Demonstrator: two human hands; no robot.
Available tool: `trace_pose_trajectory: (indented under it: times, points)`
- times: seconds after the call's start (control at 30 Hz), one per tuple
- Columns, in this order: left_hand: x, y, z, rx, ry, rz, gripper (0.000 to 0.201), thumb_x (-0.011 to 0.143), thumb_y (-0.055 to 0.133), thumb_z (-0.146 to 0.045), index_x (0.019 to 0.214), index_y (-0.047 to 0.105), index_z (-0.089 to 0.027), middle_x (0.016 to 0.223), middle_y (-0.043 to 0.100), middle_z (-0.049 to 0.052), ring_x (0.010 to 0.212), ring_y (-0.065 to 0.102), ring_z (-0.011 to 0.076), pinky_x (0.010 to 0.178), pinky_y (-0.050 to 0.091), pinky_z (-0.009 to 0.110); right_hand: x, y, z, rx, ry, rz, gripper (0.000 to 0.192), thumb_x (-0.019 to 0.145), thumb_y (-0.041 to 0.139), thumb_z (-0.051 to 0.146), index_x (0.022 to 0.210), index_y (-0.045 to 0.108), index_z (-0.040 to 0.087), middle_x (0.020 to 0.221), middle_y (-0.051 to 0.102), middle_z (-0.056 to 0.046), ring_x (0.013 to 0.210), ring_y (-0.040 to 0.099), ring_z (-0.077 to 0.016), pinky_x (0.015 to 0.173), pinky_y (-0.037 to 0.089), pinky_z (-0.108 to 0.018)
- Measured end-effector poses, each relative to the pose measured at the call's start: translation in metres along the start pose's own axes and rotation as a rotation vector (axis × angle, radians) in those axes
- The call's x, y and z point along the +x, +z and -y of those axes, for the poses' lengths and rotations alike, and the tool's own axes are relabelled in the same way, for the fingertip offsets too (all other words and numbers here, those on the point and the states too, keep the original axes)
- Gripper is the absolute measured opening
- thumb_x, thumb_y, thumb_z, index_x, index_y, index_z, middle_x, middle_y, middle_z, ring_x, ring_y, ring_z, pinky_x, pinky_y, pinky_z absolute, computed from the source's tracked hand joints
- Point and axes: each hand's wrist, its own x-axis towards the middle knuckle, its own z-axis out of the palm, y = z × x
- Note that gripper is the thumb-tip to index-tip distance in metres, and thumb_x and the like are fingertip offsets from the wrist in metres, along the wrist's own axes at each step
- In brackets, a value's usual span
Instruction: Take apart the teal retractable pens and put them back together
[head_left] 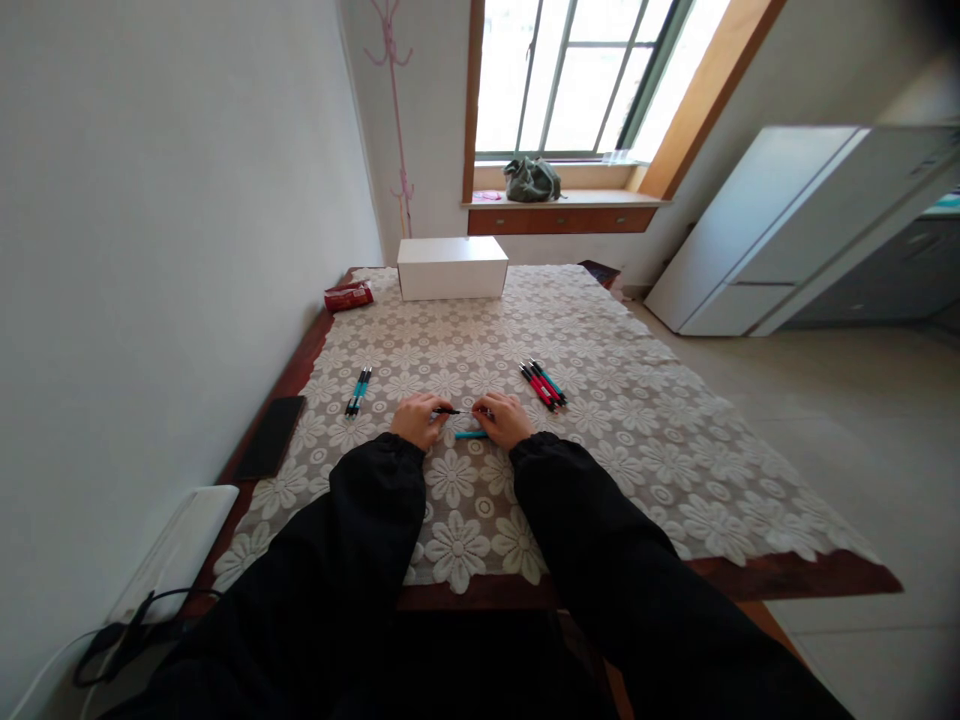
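My left hand is closed in a pinch on a small black pen part, whose thin tip points right. Facing it, my right hand is pinched too, around something too small to make out. A blue pen barrel lies on the tablecloth just below the gap between the hands, its right end by my right hand. Farther right is a group of several red and blue pens with black ends. Two blue and black pens lie side by side to the left.
A lace tablecloth covers the wooden table. At its far end stand a white box and a red packet. Along the left edge lie a black phone and a white device with cables. The wall runs close by on the left.
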Motion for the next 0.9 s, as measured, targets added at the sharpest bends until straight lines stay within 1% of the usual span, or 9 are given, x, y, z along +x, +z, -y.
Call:
trace_pose_trajectory:
  times: [0.2, 0.4, 0.67, 0.77, 0.9]
  points:
    - [-0.0003, -0.0006, -0.0023, -0.019, 0.024, 0.004, 0.017, 0.084, 0.061, -0.024, 0.097, 0.072, -0.026, 0.101, 0.072, 0.002, 0.097, 0.063, 0.0217, 0.088, 0.048, 0.036, 0.0002, 0.0005, 0.0012, 0.017, -0.012, 0.02, 0.01, 0.091, 0.058, 0.027, 0.091, 0.067, 0.022, 0.09, 0.066, -0.004, 0.091, 0.058, -0.0192, 0.085, 0.038, -0.032]
    - [-0.0001, 0.0001, -0.0028, -0.031, 0.056, 0.036, 0.019, 0.085, 0.06, -0.026, 0.1, 0.072, -0.026, 0.102, 0.073, 0.002, 0.098, 0.063, 0.0214, 0.091, 0.047, 0.037, 0.0003, 0.002, 0.0021, 0.037, -0.049, 0.031, 0.014, 0.093, 0.056, 0.03, 0.092, 0.068, 0.022, 0.089, 0.065, -0.003, 0.091, 0.057, -0.0182, 0.085, 0.037, -0.031]
    - [-0.0007, -0.0018, -0.0052, -0.046, 0.091, 0.025, 0.016, 0.087, 0.061, -0.027, 0.099, 0.071, -0.025, 0.103, 0.073, 0.003, 0.099, 0.064, 0.0219, 0.091, 0.046, 0.038, 0.001, 0.002, 0.0013, 0.092, -0.056, 0.031, 0.015, 0.093, 0.056, 0.031, 0.09, 0.068, 0.021, 0.085, 0.066, -0.003, 0.086, 0.057, -0.0173, 0.082, 0.039, -0.03]
    - [-0.0008, -0.0023, -0.0059, -0.078, 0.085, 0.0, 0.016, 0.085, 0.063, -0.025, 0.1, 0.068, -0.024, 0.103, 0.073, 0.003, 0.098, 0.064, 0.0218, 0.092, 0.046, 0.038, 0.0018, 0.0017, 0.0013, 0.158, -0.051, 0.033, 0.015, 0.092, 0.056, 0.03, 0.09, 0.068, 0.021, 0.083, 0.066, -0.002, 0.081, 0.057, -0.0162, 0.077, 0.04, -0.028]
    - [-0.0001, -0.0025, -0.0058, -0.194, 0.035, -0.056, 0.022, 0.079, 0.069, -0.026, 0.101, 0.065, -0.023, 0.097, 0.072, 0.003, 0.094, 0.066, 0.0208, 0.091, 0.048, 0.038, 0.0031, 0.0024, 0.0012, 0.264, -0.026, 0.019, 0.015, 0.089, 0.058, 0.03, 0.088, 0.069, 0.02, 0.079, 0.065, -0.001, 0.073, 0.056, -0.0147, 0.071, 0.041, -0.027]
